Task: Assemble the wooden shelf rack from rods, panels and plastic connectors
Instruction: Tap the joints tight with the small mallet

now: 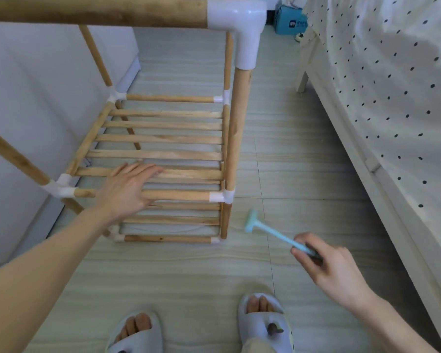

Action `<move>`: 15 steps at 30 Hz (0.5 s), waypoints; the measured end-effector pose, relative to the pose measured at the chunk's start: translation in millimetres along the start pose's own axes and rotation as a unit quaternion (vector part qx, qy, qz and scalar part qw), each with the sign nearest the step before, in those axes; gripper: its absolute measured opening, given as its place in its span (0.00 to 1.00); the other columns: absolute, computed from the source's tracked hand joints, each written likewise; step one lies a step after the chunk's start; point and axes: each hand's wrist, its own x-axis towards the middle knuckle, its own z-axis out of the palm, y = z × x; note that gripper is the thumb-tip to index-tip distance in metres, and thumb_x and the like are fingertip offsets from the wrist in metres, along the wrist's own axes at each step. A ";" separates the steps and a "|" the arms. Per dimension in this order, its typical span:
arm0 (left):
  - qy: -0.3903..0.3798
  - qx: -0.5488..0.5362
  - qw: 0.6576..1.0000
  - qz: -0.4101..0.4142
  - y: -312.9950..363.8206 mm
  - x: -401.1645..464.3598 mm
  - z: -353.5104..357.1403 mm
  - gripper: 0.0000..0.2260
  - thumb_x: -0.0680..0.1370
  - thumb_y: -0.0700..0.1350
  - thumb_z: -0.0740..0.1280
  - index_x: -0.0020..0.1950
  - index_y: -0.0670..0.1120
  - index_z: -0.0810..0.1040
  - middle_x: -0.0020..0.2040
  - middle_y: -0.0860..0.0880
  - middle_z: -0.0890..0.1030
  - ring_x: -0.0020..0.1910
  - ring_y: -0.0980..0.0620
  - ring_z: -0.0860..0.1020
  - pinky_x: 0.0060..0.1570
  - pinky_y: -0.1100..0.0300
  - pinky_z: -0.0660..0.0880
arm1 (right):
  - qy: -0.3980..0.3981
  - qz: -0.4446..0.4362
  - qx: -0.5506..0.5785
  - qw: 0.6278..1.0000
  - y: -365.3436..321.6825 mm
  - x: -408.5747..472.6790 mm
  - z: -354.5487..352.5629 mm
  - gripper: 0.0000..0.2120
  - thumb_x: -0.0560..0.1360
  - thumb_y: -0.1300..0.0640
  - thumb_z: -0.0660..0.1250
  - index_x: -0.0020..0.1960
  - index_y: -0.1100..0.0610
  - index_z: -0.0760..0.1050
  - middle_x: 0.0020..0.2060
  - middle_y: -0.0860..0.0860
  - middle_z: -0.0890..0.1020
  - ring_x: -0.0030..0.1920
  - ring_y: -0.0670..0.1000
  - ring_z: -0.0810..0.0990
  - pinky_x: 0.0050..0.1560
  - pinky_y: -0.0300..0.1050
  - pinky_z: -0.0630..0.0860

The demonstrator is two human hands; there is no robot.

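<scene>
Left hand (127,187) lies flat, fingers spread, on the slatted panel (161,138) of the shelf rack (236,128) standing on the floor, apparently steadying it; right hand (323,263) is closed around a blue mallet (270,231), likely to tap a plastic connector (220,196) home.

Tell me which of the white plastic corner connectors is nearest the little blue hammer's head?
The white plastic connector at the middle shelf's front right corner, just above the small blue plastic hammer held in the right hand. The other connectors sit farther left, back or higher.
</scene>
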 end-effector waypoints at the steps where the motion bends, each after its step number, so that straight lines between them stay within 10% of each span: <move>1: 0.002 0.009 1.000 0.004 -3.7 0.6 0.8 0.30 0.70 0.52 0.74 0.70 0.53 0.68 0.69 0.53 0.71 0.69 0.49 0.67 0.68 0.50 0.58 | -0.009 -0.065 -0.057 0.996 -7.5 4.7 -4.4 0.09 0.76 0.49 0.64 0.42 0.53 0.77 0.25 0.42 0.72 0.26 0.43 0.71 0.28 0.37 0.65; 6: 0.014 -0.001 1.000 0.008 -9.7 1.4 4.0 0.30 0.69 0.48 0.74 0.69 0.55 0.69 0.67 0.54 0.73 0.68 0.49 0.68 0.65 0.51 0.63 | -0.130 -0.350 -0.099 0.922 -41.1 35.5 -9.3 0.13 0.78 0.50 0.59 0.43 0.55 0.78 0.33 0.47 0.77 0.31 0.51 0.72 0.29 0.42 0.66; 11: 0.010 -0.011 1.000 0.004 -10.9 2.7 3.8 0.29 0.69 0.49 0.72 0.69 0.57 0.67 0.67 0.56 0.72 0.66 0.51 0.69 0.63 0.54 0.63 | -0.101 -0.143 -0.184 0.967 -30.7 73.3 -23.1 0.13 0.79 0.46 0.58 0.53 0.53 0.76 0.36 0.53 0.82 0.40 0.59 0.80 0.36 0.47 0.71; 15: 0.014 -0.009 1.000 0.003 -11.5 2.8 4.7 0.29 0.69 0.50 0.72 0.69 0.57 0.67 0.68 0.56 0.72 0.66 0.51 0.69 0.64 0.53 0.64 | -0.207 -0.311 -0.155 0.914 -41.3 44.7 -2.2 0.18 0.79 0.42 0.53 0.44 0.52 0.74 0.29 0.52 0.79 0.32 0.58 0.77 0.29 0.43 0.65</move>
